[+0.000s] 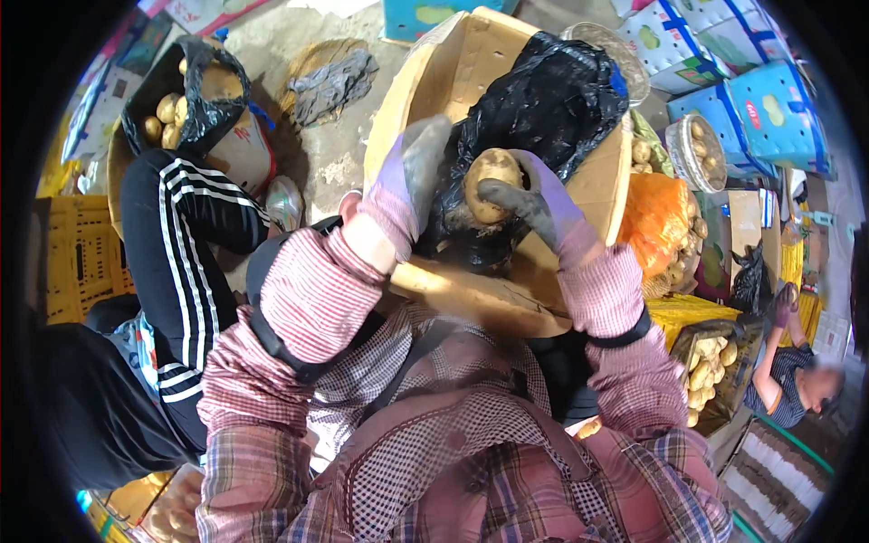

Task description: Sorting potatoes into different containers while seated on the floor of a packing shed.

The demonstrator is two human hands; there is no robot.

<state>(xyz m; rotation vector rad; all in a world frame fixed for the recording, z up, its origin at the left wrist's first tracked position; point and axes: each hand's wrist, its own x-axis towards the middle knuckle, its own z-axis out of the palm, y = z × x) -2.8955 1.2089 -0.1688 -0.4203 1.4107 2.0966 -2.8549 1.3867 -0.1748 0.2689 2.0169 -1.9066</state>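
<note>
Both my hands wear purple gloves with grey, soiled palms and fingers. My right hand (533, 197) grips a large potato (490, 183) between thumb and fingers, over an open cardboard box (468, 61) lined with a black plastic bag (543, 102). To the left of the potato, my left hand (421, 170) is raised with its fingers extended and close together, holding nothing that shows. Soil clings to the potato, and dark shadow hides what lies deeper in the bag.
At left, a person's striped trouser leg (197, 251) is beside a black-lined box of potatoes (166, 115). An orange bag (652, 220), a bucket of potatoes (699, 153) and blue cartons (774, 122) stand at right. Another person (787, 380) sits far right.
</note>
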